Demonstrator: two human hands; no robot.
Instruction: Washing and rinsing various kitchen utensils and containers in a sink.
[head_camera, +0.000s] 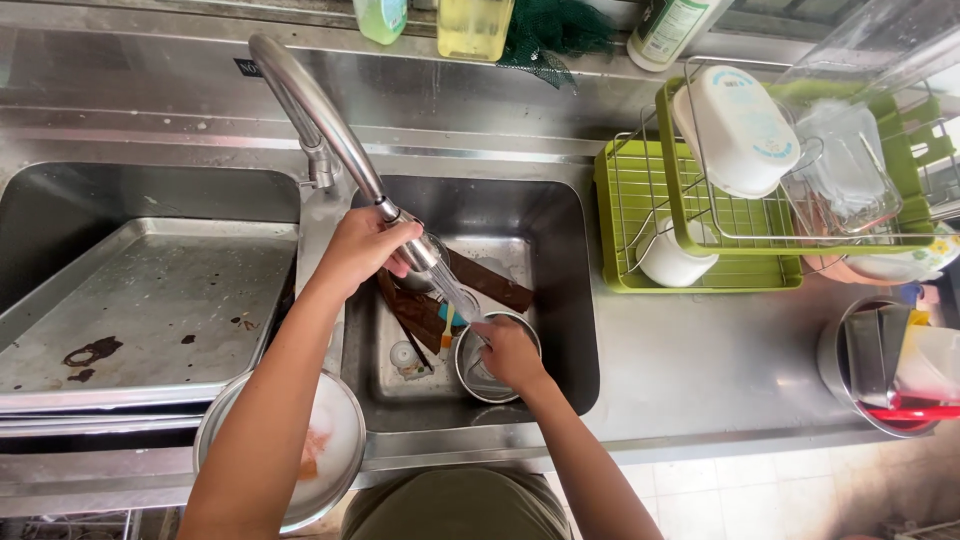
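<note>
Both hands grip — left (362, 250) the faucet head (420, 250), right (508, 352) the steel bowl (497, 357).

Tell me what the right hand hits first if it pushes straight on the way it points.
Probably the inside of the small steel bowl that the right hand already grips at the rim; depth is unclear.

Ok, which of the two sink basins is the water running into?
The right basin, the one holding the small steel bowl under the right hand. The left basin only holds a big flat tray.
</note>
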